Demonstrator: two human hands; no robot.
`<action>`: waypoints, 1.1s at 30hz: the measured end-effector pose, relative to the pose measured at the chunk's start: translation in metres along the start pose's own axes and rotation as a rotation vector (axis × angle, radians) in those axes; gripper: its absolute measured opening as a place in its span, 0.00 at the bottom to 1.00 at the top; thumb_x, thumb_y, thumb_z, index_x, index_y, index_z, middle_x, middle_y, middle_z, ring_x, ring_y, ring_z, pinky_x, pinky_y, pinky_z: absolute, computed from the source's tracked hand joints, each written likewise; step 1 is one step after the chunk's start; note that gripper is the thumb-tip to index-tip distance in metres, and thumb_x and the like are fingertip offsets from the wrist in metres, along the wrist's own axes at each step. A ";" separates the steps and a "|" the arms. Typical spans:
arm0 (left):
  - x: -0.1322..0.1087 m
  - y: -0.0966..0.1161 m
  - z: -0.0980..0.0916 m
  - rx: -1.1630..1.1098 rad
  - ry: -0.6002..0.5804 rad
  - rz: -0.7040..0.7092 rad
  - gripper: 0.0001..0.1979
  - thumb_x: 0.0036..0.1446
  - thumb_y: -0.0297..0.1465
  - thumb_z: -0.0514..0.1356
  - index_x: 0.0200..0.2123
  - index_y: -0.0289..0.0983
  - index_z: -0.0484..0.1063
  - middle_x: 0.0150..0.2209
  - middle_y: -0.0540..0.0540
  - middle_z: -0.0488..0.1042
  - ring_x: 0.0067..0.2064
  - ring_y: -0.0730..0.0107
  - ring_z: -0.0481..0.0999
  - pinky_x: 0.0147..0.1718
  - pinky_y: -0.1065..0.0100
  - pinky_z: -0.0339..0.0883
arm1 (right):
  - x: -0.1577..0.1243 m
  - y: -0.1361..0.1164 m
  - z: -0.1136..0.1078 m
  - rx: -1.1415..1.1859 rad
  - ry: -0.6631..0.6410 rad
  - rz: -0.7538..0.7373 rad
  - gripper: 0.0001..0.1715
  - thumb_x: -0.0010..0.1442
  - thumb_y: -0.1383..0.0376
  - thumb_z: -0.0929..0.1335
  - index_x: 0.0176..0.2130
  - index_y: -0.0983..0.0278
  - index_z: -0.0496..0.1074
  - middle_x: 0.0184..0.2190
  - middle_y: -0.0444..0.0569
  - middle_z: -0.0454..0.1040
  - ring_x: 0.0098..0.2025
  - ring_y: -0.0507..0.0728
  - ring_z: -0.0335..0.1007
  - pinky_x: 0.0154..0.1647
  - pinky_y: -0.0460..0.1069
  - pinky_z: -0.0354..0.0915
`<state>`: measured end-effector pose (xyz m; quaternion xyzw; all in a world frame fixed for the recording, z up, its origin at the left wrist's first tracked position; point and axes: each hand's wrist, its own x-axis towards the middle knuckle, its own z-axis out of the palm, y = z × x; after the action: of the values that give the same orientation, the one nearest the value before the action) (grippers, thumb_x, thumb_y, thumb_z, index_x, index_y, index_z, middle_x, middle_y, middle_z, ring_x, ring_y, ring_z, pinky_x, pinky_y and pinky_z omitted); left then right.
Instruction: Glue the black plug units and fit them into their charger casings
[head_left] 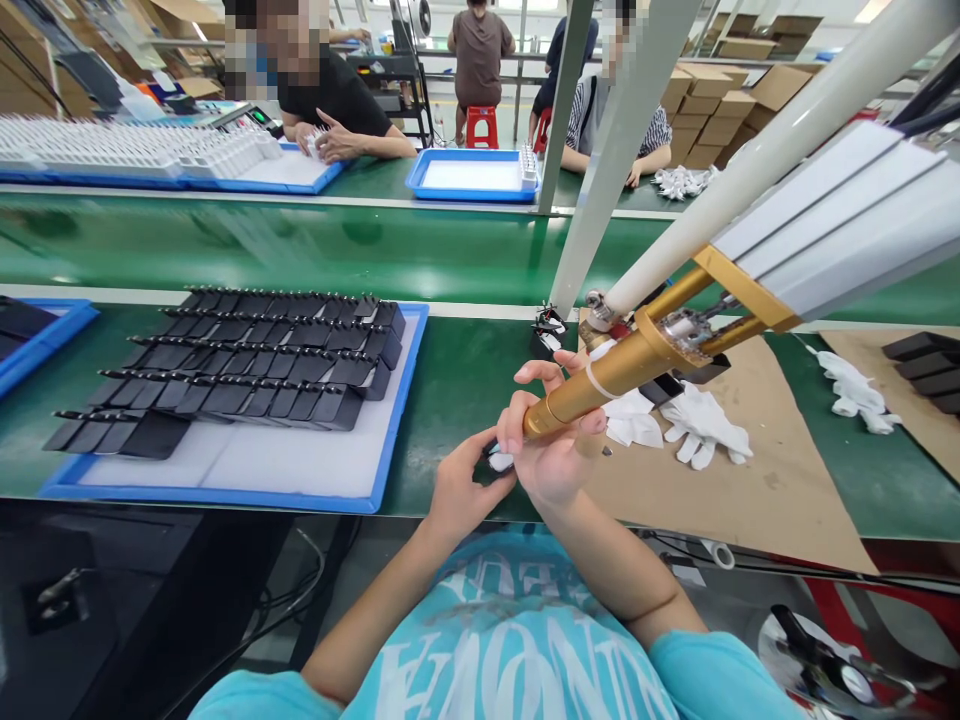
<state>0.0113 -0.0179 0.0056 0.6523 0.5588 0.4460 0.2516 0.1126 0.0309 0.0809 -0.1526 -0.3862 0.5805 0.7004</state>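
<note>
L hand is low, just L of the driver's btm end; thumb & fingers pinch a small dark piece w/ a pale face. Piece sits b/w the 2 hands, partly hidden by the R hand's fingers.

R hand is turned palm up, closed round the gold barrel of a driver: thumb on the R side, fingers curled round fr. the L, a couple of fingertips lifted past the far side. Can't tell how tight. Driver slants down-L thru this grip, btm end close to the piece; can't tell if they touch.

L forearm runs fwd & R, R forearm fwd & L, so hands meet ahead of the teal shirt, by the near edge of the green table.

L of the L grip: blue-rimmed tray w/ rows of black boxes. R of the R grip: white gloves on a brown cardboard sheet. Beyond the grip: small wired part.
</note>
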 end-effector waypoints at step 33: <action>0.028 -0.026 -0.032 0.034 -0.218 -0.126 0.21 0.68 0.40 0.47 0.59 0.40 0.66 0.56 0.45 0.74 0.59 0.64 0.72 0.59 0.60 0.64 | 0.010 -0.009 -0.027 -0.044 0.052 -0.067 0.18 0.62 0.45 0.60 0.40 0.54 0.66 0.40 0.42 0.67 0.16 0.44 0.61 0.14 0.45 0.58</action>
<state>-0.0302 0.0102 0.0074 0.6646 0.5755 0.3464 0.3274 0.1384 0.0444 0.0732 -0.1702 -0.3852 0.5439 0.7258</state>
